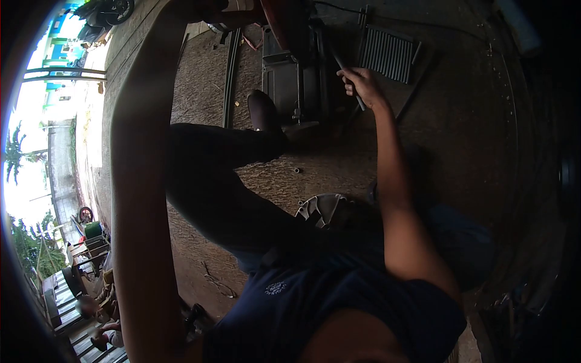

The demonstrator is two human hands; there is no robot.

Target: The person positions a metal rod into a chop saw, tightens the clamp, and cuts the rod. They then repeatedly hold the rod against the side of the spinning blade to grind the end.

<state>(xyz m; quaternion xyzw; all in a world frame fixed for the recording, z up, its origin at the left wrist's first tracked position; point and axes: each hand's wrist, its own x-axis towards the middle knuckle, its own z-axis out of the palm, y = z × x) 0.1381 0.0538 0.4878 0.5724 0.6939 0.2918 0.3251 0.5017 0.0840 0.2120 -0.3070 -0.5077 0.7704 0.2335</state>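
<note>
My right hand [363, 86] is closed round a thin metal rod [361, 101], which slants up toward a red cut-off saw [277, 23]. The saw's dark base [281, 88], with a clamp screw [298, 112], rests on the floor in front of me. My left arm [142, 181] stretches up along the left side of the view. At the top edge my left hand [213, 6] is by the saw's red upper part, its fingers dark and mostly hidden. Beside the saw, to the right, several cut rods [387, 55] lie in a row.
Long metal bars [232, 78] lie left of the saw. My shoe [264, 110] is near its base. A small ring [297, 170] and a grey metal casting [324, 209] are on the floor. A cable [423, 25] runs behind the rods. People [109, 336] sit at lower left.
</note>
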